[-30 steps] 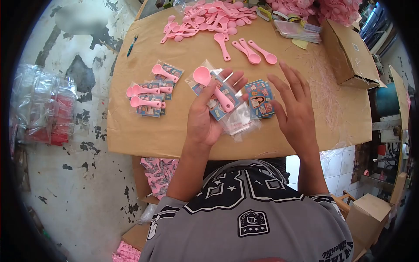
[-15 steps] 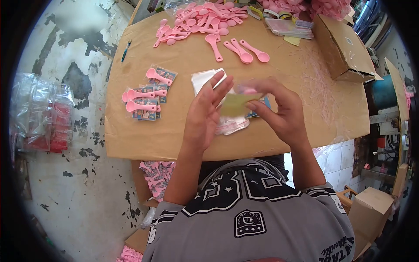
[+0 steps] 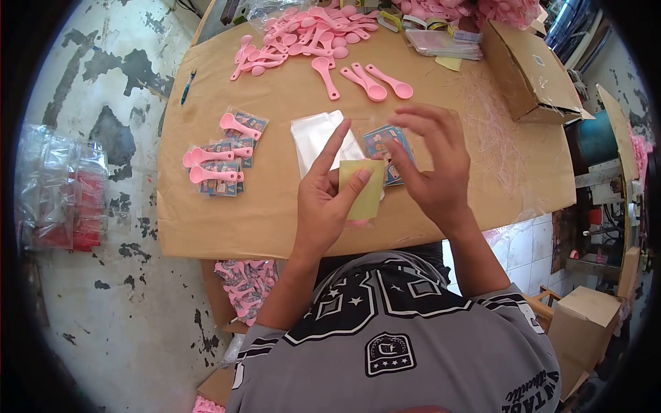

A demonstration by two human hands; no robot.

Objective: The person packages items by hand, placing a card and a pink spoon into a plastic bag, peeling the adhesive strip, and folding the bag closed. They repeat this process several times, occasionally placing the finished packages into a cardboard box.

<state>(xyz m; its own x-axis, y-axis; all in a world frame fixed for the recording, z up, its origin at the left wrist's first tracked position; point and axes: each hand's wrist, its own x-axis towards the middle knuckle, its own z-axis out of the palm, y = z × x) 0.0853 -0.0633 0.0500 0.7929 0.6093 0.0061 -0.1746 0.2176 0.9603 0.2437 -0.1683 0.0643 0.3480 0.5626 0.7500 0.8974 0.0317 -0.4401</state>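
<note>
My left hand (image 3: 329, 199) pinches a yellow-green card (image 3: 365, 196) under its thumb, index finger pointing up. A bit of pink shows below the card's lower edge. My right hand (image 3: 437, 162) is raised to the right of the card, fingers apart and slightly blurred, holding nothing. Behind the hands lie a stack of clear plastic bags (image 3: 313, 141) and a pile of blue printed cards (image 3: 379, 142), the latter partly hidden by my right hand. To the left, pink measuring spoons (image 3: 212, 155) lie with blue cards in clear packets.
A heap of pink spoons (image 3: 303, 38) covers the back of the table, with several loose ones (image 3: 396, 82) in front. A cardboard box (image 3: 527, 72) stands at the back right. A pen (image 3: 188, 87) lies near the left edge. Below the table, a box holds packed spoons (image 3: 246, 286).
The yellow-green card has passed from my right hand to my left and now hangs upright lower down. My right hand has let go and opened, uncovering the blue cards.
</note>
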